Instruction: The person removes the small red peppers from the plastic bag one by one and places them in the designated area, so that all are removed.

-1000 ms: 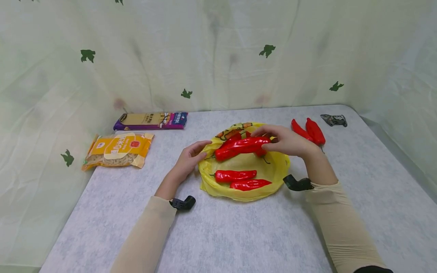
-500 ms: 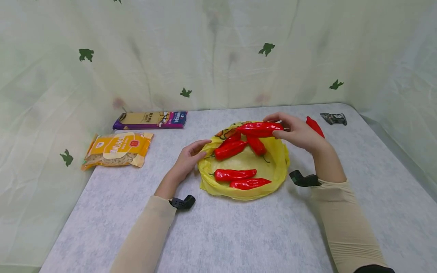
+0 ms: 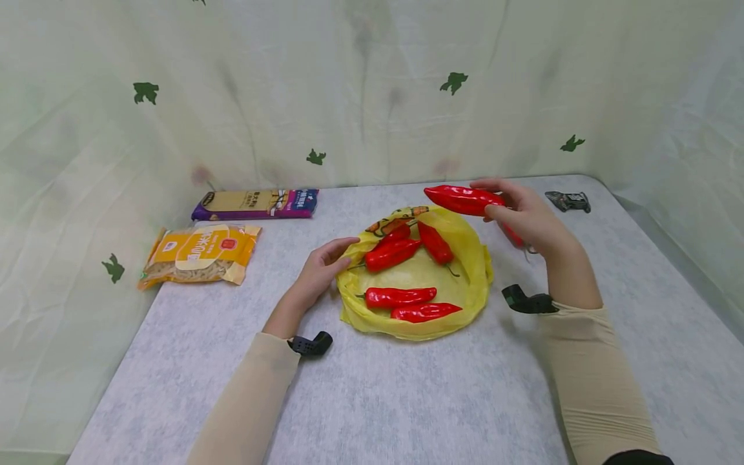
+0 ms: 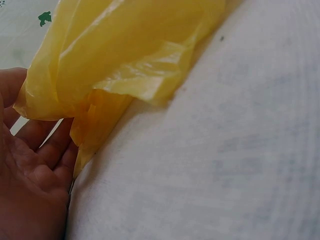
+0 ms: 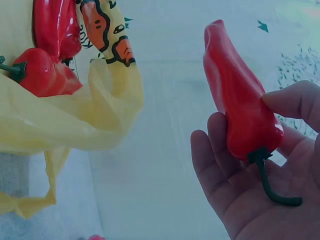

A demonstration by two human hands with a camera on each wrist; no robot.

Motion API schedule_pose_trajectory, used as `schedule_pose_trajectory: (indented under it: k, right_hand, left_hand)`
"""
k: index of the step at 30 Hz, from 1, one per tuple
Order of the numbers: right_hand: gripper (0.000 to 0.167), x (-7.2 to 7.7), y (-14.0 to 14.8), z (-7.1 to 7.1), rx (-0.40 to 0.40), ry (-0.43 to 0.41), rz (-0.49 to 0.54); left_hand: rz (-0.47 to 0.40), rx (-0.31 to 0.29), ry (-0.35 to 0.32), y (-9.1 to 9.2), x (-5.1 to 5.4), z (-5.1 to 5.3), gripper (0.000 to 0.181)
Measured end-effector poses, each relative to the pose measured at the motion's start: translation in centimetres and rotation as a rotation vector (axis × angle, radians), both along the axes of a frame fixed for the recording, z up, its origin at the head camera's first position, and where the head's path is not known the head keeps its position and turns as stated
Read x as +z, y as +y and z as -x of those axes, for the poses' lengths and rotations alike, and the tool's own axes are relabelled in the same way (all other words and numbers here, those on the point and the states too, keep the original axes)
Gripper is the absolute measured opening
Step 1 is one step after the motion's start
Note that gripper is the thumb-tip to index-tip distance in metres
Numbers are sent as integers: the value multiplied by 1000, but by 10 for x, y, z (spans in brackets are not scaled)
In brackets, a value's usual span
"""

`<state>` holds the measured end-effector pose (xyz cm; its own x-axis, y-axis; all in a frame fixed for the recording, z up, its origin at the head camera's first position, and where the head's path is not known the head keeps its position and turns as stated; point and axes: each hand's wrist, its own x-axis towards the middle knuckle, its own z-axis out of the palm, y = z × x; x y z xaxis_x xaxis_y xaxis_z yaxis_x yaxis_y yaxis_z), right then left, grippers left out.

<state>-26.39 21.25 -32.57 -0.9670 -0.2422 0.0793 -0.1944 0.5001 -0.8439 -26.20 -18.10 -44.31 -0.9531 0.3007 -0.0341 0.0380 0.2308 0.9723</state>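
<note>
In the head view my right hand [image 3: 526, 216] holds a long red pepper [image 3: 462, 199] above and right of a yellow plastic bag [image 3: 485, 284]. The right wrist view shows thumb and fingers gripping that pepper, its green stem hanging over the palm. The bag's mouth is spread wide, and several red peppers lie inside, among them a front pepper [image 3: 401, 297] and a right-hand pepper [image 3: 434, 243]. My left hand [image 3: 316, 271] touches the bag's left side; in the left wrist view its loosely extended fingers lie against the yellow plastic.
Another red pepper [image 3: 511, 235] on the table is partly hidden behind my right hand. A small dark packet [image 3: 568, 201] lies at the back right. At the back left are a purple and tan package [image 3: 256, 205] and an orange food bag [image 3: 200, 254].
My right hand has lifted the red pepper out of the bag and carried it up and to the right. My left hand stays at the bag's left side.
</note>
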Motion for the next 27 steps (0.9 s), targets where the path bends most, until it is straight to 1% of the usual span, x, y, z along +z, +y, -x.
schedule_pose_trajectory:
  k: [6, 14, 19, 27]
  right_hand:
    - [48, 0, 6, 0, -48, -11, 26]
    - [50, -1, 9, 1, -76, -22, 100]
    - [51, -3, 12, 3, -85, -37, 112]
    - [55, -3, 19, 4, -134, -69, 84]
  left_hand:
    - [6, 1, -4, 0, 0, -1, 40]
    - [-8, -9, 13, 0, 1, -2, 41]
    - [-8, -6, 16, 0, 1, -1, 41]
    - [-18, -13, 13, 1, 2, -2, 41]
